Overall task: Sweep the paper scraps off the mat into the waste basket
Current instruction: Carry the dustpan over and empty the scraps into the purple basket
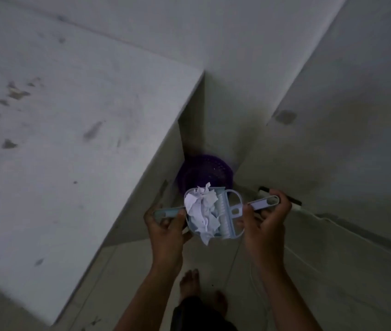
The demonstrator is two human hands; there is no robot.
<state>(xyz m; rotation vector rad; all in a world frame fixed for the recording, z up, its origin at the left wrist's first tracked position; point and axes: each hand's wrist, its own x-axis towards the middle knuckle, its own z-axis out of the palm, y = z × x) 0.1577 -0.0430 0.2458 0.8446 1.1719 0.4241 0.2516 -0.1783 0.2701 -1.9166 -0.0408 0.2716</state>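
Left hand (165,231) is clamped on the dustpan (165,213), right hand (265,223) on the brush (224,211); paper scraps (201,211) are piled between them, waste basket (204,173) just beyond.

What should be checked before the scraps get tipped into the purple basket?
1. Grip: left hand holds the dustpan handle, right hand holds the brush handle: ok.
2. Load: paper scraps piled in the pan, brush against them: ok.
3. Overhang: one piece hangs past the pan's near edge: not ok.
4. Waste basket mouth facing up, unblocked: ok.
5. Pan directly over the basket: cannot tell; it overlaps only the near rim in this view.
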